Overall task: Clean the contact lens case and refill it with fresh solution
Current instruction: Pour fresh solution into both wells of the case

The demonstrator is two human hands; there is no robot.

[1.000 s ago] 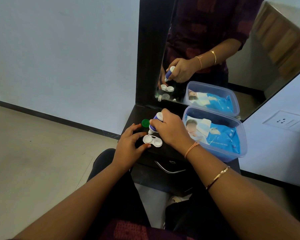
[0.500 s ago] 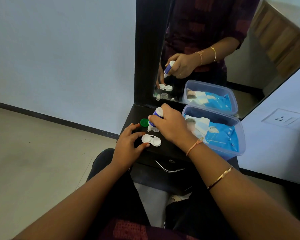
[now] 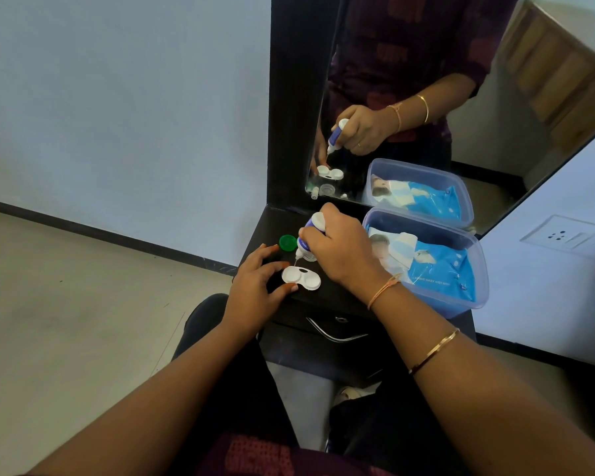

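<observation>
A white two-well contact lens case [image 3: 301,277] lies open on the dark dresser top [image 3: 337,297]. My left hand [image 3: 255,286] steadies the case at its left end with thumb and fingertips. My right hand [image 3: 340,250] grips a small blue-and-white solution bottle [image 3: 308,240], tipped nozzle-down just above the left well. A thin stream or drop shows between the nozzle and the well. A green cap [image 3: 287,242] rests on the dresser top behind the case.
A clear plastic box [image 3: 474,269] holding a blue wet-wipes pack stands to the right on the dresser. A mirror [image 3: 426,97] behind reflects my hands and the case. A drawer handle [image 3: 335,333] sits below the dresser's front edge. A wall socket [image 3: 564,235] is at the right.
The bottle's nozzle has lifted slightly off the case and now hangs just above the left well. My left hand has stayed on the case.
</observation>
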